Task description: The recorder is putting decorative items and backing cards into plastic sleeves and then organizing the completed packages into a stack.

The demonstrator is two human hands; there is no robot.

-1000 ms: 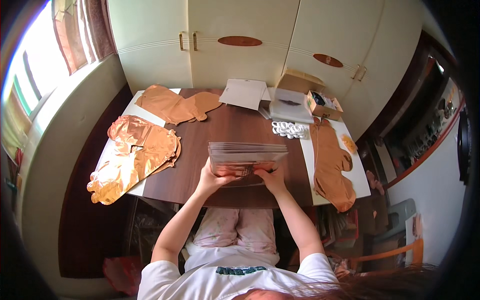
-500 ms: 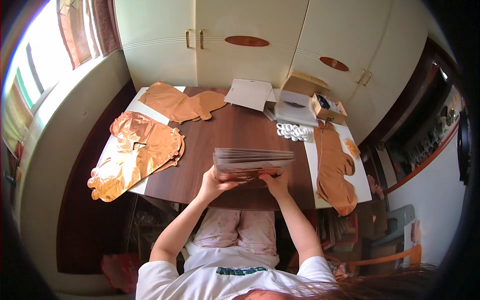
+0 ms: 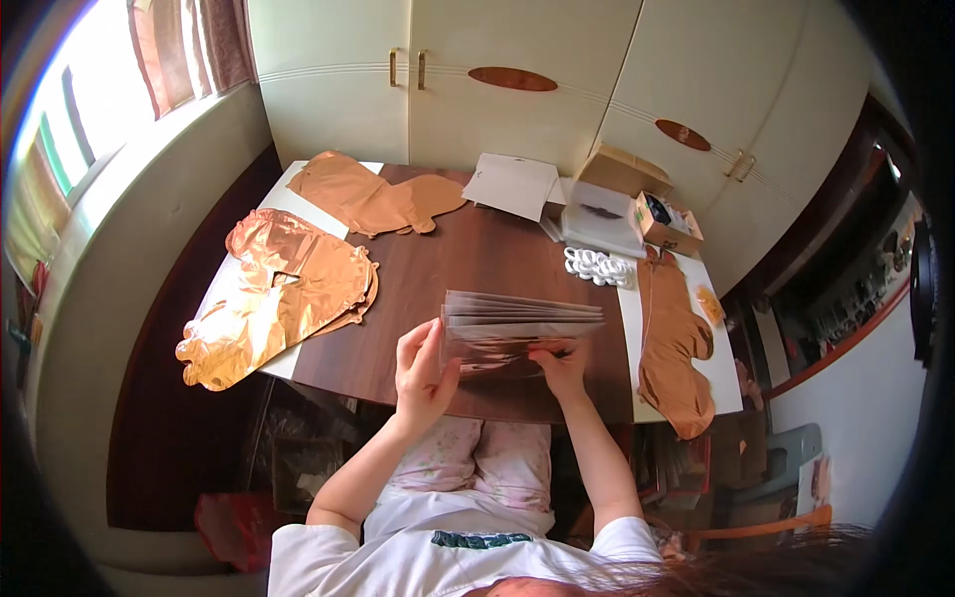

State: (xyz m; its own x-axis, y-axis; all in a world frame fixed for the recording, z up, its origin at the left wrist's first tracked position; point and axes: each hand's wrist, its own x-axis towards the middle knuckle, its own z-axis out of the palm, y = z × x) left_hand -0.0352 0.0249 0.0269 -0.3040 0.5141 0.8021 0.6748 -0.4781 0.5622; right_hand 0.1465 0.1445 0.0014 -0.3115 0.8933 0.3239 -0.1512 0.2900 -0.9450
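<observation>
Above the near part of the table I have a stack of flat, clear plastic packets (image 3: 522,328) with brownish, shiny contents. My right hand (image 3: 562,366) grips its lower right side, thumb in front and the other fingers partly hidden behind it. At the stack's left edge is my left hand (image 3: 423,373), its fingers stretched upward and its thumb apart, against the edge rather than wrapped round it. Large flat copper-coloured foil balloons (image 3: 288,298) lie to the left on the table. Another foil balloon (image 3: 373,199) is at the far left, and one more (image 3: 671,348) on the right.
The brown table (image 3: 428,259) has white side strips. White looped pieces (image 3: 597,267) lie at the right, near an orange packet (image 3: 709,305). Behind them stand a small open box (image 3: 668,224), a clear-lidded box (image 3: 602,221) and white card (image 3: 510,186). Pale cupboards (image 3: 517,119) border the far edge.
My left hand has loosened from the stack's lower left corner; its fingers now point up along the edge. My right hand keeps its grip. The whole view has shifted slightly.
</observation>
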